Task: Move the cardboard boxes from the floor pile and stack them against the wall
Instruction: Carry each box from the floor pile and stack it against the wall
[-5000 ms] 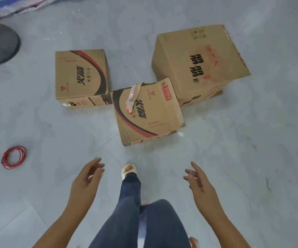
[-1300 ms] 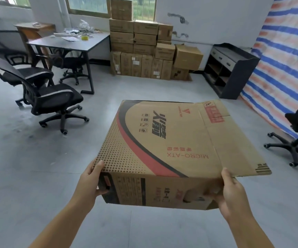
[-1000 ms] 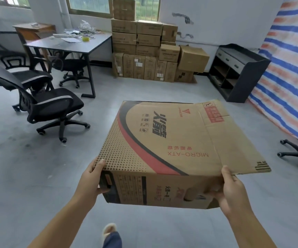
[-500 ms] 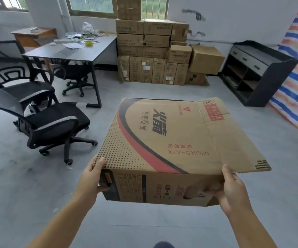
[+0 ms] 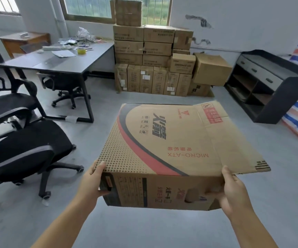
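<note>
Overhead, head view: cardboard box (image 5: 164, 140) held off the floor at mid-frame, both hands at its near corners. Left hand (image 5: 91, 183) grips the left corner, thumb on top, fingers curled under. Right hand (image 5: 232, 192) grips the right corner beneath a loose flap. Top face reads "MICRO-ATX", upside down, with a red-and-black swoosh and bold characters. Stacked boxes (image 5: 153, 56) stand against the far wall; their labels are too small to read.
</note>
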A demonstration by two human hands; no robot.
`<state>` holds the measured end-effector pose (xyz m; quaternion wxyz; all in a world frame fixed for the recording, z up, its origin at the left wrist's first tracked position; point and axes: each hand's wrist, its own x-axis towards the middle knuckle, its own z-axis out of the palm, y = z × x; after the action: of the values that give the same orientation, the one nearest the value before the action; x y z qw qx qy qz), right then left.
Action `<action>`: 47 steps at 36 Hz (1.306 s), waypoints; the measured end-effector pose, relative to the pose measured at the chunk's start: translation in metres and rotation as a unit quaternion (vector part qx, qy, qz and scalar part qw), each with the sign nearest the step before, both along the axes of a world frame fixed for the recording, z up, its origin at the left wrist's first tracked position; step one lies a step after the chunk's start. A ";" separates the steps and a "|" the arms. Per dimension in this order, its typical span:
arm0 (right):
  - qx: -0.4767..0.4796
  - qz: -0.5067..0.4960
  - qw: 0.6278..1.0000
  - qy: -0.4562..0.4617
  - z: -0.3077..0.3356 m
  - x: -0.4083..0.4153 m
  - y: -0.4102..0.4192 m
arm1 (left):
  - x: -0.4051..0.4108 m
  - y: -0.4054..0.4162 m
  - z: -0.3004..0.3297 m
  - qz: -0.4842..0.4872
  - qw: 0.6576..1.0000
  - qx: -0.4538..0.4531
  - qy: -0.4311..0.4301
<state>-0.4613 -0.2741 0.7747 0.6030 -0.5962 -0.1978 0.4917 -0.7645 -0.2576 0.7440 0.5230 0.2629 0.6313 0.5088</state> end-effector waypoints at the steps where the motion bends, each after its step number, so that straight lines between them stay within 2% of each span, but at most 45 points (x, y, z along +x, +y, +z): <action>1: 0.000 0.003 1.000 -0.005 0.002 0.005 0.019 | 0.005 0.018 0.000 0.001 1.000 0.002 -0.002; 7: -0.007 0.017 1.000 -0.019 0.011 0.024 0.120 | 0.022 0.114 -0.004 0.025 1.000 -0.011 -0.013; 19: 0.003 0.010 0.999 -0.036 -0.003 0.012 0.335 | 0.009 0.335 -0.013 -0.004 1.000 -0.005 -0.013; 32: 0.015 -0.014 1.000 0.010 0.026 -0.037 0.565 | -0.036 0.580 0.030 -0.021 1.000 0.022 0.006; 47: 0.033 0.009 0.999 0.025 0.020 -0.006 0.832 | -0.008 0.832 0.018 0.001 0.999 0.039 0.025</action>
<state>-0.4677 0.5575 0.7947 0.6229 -0.5616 -0.2042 0.5049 -0.7721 0.5741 0.7619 0.4957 0.2949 0.6241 0.5270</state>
